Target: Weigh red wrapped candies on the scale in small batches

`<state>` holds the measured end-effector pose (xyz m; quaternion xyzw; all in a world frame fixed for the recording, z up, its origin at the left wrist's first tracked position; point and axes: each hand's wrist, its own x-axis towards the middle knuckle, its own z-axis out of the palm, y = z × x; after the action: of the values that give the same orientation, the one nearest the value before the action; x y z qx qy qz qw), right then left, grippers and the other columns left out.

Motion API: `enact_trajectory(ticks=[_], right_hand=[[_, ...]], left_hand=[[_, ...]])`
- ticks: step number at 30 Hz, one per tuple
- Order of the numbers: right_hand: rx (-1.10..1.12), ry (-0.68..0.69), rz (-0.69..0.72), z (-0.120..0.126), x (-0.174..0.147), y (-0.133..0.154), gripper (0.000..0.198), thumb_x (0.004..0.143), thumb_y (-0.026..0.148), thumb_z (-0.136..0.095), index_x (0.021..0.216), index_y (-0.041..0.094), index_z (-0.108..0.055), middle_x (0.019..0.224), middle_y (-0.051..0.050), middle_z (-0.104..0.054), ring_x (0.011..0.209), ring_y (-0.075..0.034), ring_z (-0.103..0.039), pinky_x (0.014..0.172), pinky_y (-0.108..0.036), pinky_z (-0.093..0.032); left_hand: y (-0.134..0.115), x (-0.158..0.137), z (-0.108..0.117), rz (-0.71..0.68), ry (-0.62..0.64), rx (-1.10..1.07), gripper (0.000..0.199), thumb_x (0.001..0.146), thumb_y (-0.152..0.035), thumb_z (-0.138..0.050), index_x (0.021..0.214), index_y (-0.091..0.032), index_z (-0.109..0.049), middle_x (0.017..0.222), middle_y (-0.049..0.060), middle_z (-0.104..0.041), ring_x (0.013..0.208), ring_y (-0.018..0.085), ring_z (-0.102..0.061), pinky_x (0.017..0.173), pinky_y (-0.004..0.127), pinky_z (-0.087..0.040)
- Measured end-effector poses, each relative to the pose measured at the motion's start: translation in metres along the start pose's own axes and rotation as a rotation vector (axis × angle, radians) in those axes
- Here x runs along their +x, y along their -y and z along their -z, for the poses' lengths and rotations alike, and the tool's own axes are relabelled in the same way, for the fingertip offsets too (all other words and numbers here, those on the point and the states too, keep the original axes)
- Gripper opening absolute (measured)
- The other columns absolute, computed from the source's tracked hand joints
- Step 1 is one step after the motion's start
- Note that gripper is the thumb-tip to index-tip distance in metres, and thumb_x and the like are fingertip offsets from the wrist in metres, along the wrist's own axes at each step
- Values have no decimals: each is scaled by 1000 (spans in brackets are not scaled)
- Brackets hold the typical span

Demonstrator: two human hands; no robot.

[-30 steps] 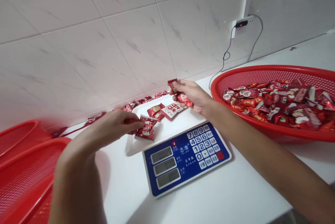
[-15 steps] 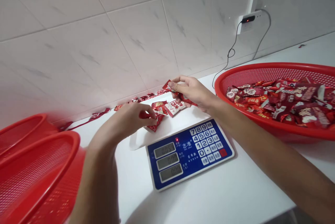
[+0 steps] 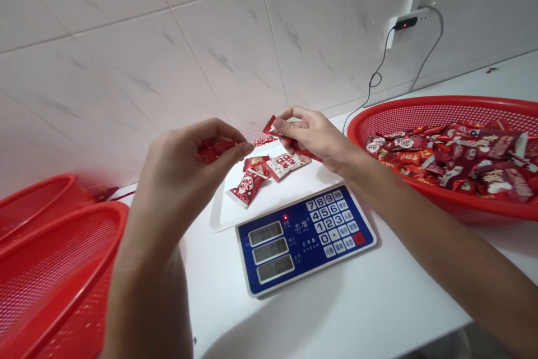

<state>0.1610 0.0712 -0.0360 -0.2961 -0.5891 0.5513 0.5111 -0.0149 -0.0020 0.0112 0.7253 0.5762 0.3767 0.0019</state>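
My left hand (image 3: 185, 171) is closed around red wrapped candies (image 3: 213, 150), raised above the left part of the scale. To its right my right hand (image 3: 309, 134) grips more red wrapped candies (image 3: 302, 150), one wrapper end poking out past the thumb. Below both hands is the white weighing tray (image 3: 294, 193) of a blue-faced digital scale (image 3: 306, 241). On the tray lie a dark red packet (image 3: 247, 187), a white-and-red packet (image 3: 284, 166) and a red-and-gold packet (image 3: 257, 164). Fingers hide part of what each hand holds.
A red mesh basket (image 3: 441, 102) full of wrapped candies stands at the right. Two red baskets (image 3: 120, 219) sit at the left edge. Behind the white table (image 3: 378, 303) rises a tiled wall, with a socket (image 3: 406, 28) and a thin black cable.
My left hand has lifted off the tray toward me, uncovering the dark red packet there. My right hand stays nearly in place, still holding candies. The scale's top reading has changed.
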Motion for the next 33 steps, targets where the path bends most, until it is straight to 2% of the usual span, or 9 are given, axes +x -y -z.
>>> enact_trajectory(ticks=[7,14,25,33], right_hand=[[3,15,-26,-2,-1,1,27,85,39,-73,84,19,-55,58,6,-49,46,-6,-41,36,-18,-23],[14,22,-23,-2,-2,1,28,84,39,-74,82,19,-55,59,5,-50,49,-6,-43,39,-17,-28],[-13,48,1,0,0,-3,22,89,37,-69,84,19,-57,59,5,-50,46,-6,-40,37,-18,-24],[-35,63,32,1,0,-5,30,84,45,-73,84,21,-55,59,5,-50,46,-6,-38,38,-18,-23]], left_hand=[[-2,-1,0,-18,-8,8,12,76,-36,-71,75,-25,-73,71,-5,-70,66,11,-58,65,27,-41],[-5,-3,1,-16,-3,12,9,77,-35,-71,74,-26,-73,70,-6,-70,66,11,-60,62,26,-40],[-3,-2,-1,-9,4,19,9,78,-35,-71,77,-26,-73,71,-6,-71,67,12,-62,62,26,-42],[-5,-2,0,-12,2,24,9,77,-35,-71,76,-26,-73,70,-6,-71,65,12,-61,62,26,-41]])
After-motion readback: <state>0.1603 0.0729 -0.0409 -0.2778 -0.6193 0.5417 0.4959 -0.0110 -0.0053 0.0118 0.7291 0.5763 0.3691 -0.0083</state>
